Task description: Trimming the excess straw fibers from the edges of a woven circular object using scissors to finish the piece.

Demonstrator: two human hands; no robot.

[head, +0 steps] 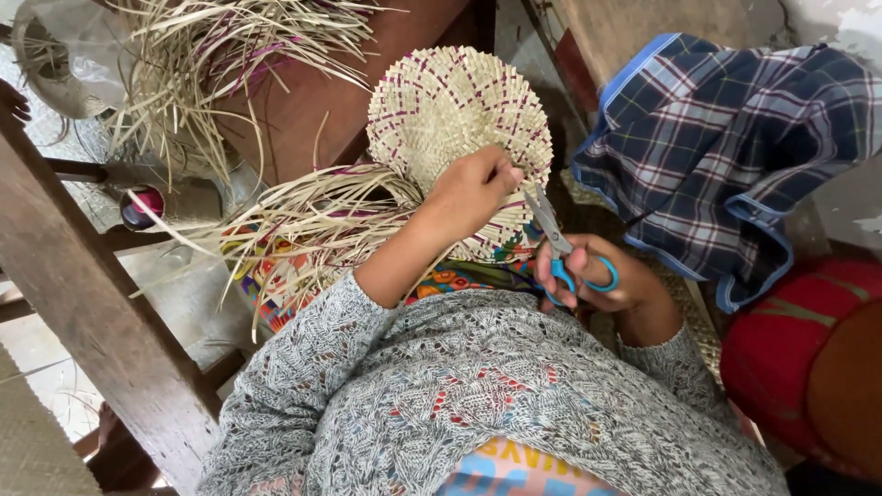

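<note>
My left hand [470, 193] grips a round woven straw piece [450, 110] with purple flecks, holding it at its lower edge where loose straw ends [312, 216] trail off to the left. My right hand [593, 276] holds blue-handled scissors [562, 246], fingers through the loops, the blades pointing up at the rim of the woven piece beside my left thumb. My grey knitted sleeves fill the bottom of the view.
A bundle of loose straw strips [216, 55] lies at the upper left. A wooden beam [83, 303] slants down the left side. A plaid cloth with blue trim [726, 147] hangs at the right above a red cushion [790, 340].
</note>
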